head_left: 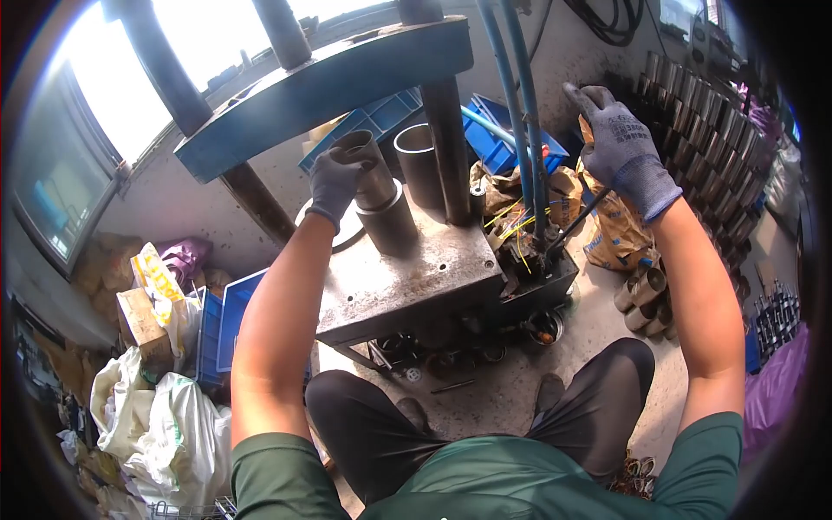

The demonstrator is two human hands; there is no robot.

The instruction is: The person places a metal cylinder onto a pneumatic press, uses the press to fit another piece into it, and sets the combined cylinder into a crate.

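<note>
Here, in the head view, we see our left hand (336, 184), in a grey knit glove, closed around the upper edge of a short metal tube (376, 184) with a dull, brushed wall. That tube stands at the mouth of a thicker tube (392, 227), whose cut rim shines pale; how deep it sits inside, we cannot tell. Both lean slightly in the bent picture, over a heavy steel table (416, 282) that is scuffed, rust-stained and pierced by small round holes. Just behind and to the right stands a wider dark tube (424, 173) with a smooth round mouth, close to a thick round post (449, 156). Above, we have a blue-painted crossbar (329, 91), a thick slab with worn paint. Our right hand (622, 143), gloved alike, is raised well apart from the tubes, its fingers loosely spread and partly bent; a thin dark rod (579, 218) slants up toward its wrist, and we cannot tell whether they touch. Below that hand slumps a crinkled brown paper bag (615, 234), beside two straight blue pipes (520, 113) and some thin yellow wires (523, 234). To our right rise stacked metal tubes (706, 130), glossy and cylindrical; to our left sag wrinkled white sacks (178, 425).
</note>
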